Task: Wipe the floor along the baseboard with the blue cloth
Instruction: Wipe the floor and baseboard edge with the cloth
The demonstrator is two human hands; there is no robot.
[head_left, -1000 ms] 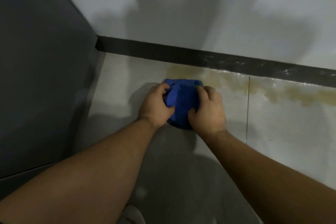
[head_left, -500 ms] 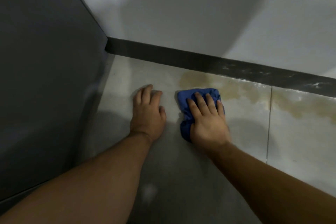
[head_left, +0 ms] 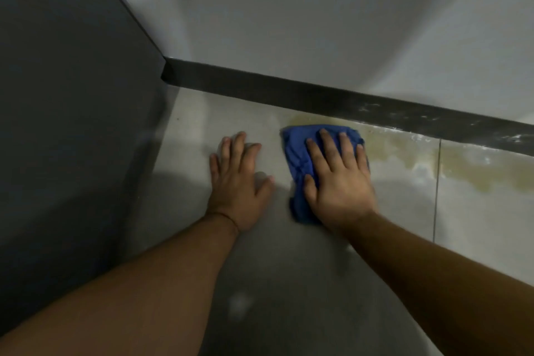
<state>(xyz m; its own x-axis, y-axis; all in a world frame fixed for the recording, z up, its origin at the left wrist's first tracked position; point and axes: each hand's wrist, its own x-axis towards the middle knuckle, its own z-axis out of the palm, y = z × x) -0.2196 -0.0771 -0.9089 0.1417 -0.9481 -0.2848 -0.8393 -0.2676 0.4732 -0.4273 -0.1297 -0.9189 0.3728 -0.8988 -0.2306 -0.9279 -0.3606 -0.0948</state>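
The main risk is smearing: the yellowish stain [head_left: 404, 159] runs on along the baseboard [head_left: 318, 95], away from the corner, and a bunched cloth [head_left: 297, 153] could push it about rather than lift it, or slip out from under a flat palm. The cloth lies on the floor [head_left: 187, 130] just short of the baseboard. The right hand [head_left: 338, 176] presses it, fingers spread, not gripping. The left hand [head_left: 237, 179] is flat and empty on the floor, farther from the baseboard, bracing.

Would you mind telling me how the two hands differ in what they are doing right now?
The right hand presses flat on the blue cloth; the left hand rests on bare floor. The right hand sits at the yellowish stain near the baseboard; the left lies nearer the dark panel. Both are palm down, fingers spread.
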